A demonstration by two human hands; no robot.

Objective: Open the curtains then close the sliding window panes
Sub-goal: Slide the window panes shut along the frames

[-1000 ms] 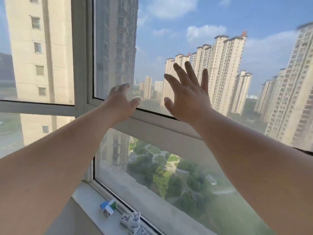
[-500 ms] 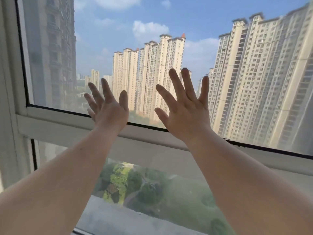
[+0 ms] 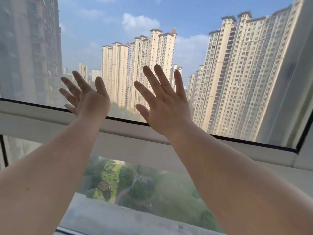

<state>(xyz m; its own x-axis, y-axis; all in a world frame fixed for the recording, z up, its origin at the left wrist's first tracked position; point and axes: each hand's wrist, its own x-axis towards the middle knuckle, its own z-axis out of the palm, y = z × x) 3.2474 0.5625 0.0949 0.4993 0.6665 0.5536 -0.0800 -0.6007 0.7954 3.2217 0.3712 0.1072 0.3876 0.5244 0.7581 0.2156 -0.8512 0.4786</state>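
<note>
Beyond the glass stand pale high-rise towers (image 3: 149,68) under a blue sky, with a green park far below, and no curtain shows anywhere in view, so the curtain step looks done and you are on the sliding pane (image 3: 118,48). That pane fills the upper part of the view; its black-edged bottom rail (image 3: 42,106) runs across above the white horizontal frame bar (image 3: 33,122), and its right stile (image 3: 279,106) leans at the far right.

Your left hand (image 3: 89,100) and your right hand (image 3: 166,112) are both spread flat, fingers splayed, grasping nothing, palms turned to the glass just above the rail. Whether the palms actually press the glass or hover just off it cannot be told from here.

To do this step well, press both palms firmly enough that skin grips glass, then push sideways along the track, not outward. Keep the hands low, near the rail, so the pane runs level rather than racking in its channel. Move both arms together at one pace. If the palms slip, shift one hand to the stile, which should give a surer purchase. Slow near the end of travel, and keep your fingers clear of the closing edge.
</note>
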